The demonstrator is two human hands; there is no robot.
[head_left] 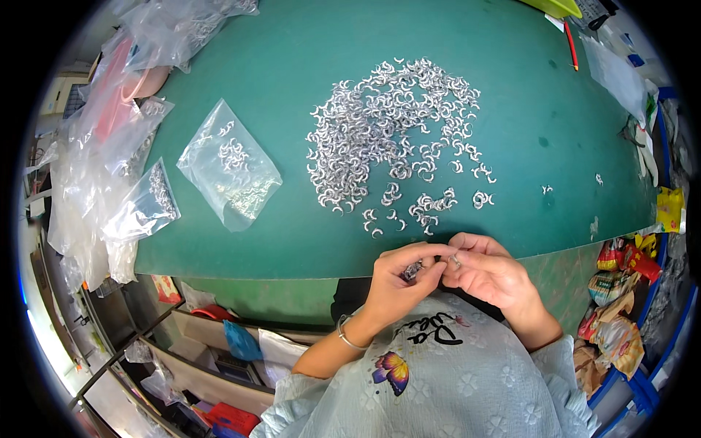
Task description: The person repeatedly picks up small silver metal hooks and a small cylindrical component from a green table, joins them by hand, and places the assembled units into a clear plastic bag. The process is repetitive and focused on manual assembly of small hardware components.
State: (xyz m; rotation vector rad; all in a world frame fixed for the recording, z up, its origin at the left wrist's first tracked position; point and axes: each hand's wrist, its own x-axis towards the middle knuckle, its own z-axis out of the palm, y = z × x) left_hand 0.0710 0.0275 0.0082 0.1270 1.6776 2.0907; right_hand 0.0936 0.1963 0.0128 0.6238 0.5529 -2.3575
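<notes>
A wide heap of small silver crescent-shaped metal pieces (365, 139) lies on the green table (248, 66). Just past the table's near edge, my left hand (401, 281) is curled around a small bunch of these silver pieces (411, 271), partly hidden by its fingers. Its index finger and thumb reach toward my right hand (496, 274), whose fingers are closed on one small silver crescent piece (454, 260). The fingertips of both hands meet at this piece. A few loose crescents (423, 212) lie on the table just beyond my hands.
On the left lies a clear plastic bag (230, 171) with some crescents in it, beside a smaller filled bag (150, 204) and piled plastic bags (80, 197). A red pen (570, 47) and a yellow-green tray (556, 6) are at the far right. Drawers (219, 336) stand below left.
</notes>
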